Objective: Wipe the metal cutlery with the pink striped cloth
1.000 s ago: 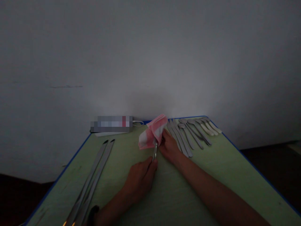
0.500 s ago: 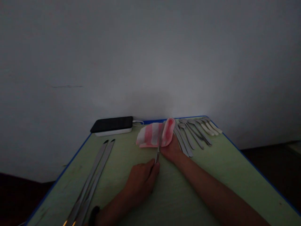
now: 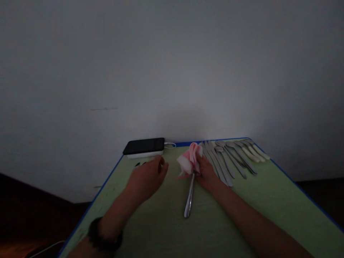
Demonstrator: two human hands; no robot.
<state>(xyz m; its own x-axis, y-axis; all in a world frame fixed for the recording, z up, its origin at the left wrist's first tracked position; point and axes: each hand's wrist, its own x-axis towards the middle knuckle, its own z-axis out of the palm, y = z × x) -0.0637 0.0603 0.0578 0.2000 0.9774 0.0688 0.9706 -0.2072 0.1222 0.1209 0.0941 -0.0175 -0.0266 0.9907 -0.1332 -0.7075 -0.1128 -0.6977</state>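
Observation:
My right hand (image 3: 205,172) is closed around a pink-and-white striped cloth (image 3: 186,163), bunched over the upper part of a table knife. The knife's shiny metal handle (image 3: 189,200) sticks out below the cloth towards me, while its blade is hidden in the folds. My left hand (image 3: 147,177) is off to the left of the cloth, holding nothing, with fingers loosely bent and the thumb apart. Beyond it show the dark tips (image 3: 137,164) of two long metal pieces, otherwise hidden by my hand and arm.
Several knives (image 3: 219,165), spoons (image 3: 227,163) and white-handled pieces of cutlery (image 3: 252,154) lie in a row at the back right. A black phone (image 3: 143,146) rests on a white block (image 3: 145,154) at the back left, with a white cable (image 3: 170,144). The green table (image 3: 166,229) meets the wall.
My left hand has let go of the knife handle and moved left and farther forward. The cloth is now bunched around the knife in my right hand. The view has shifted slightly left.

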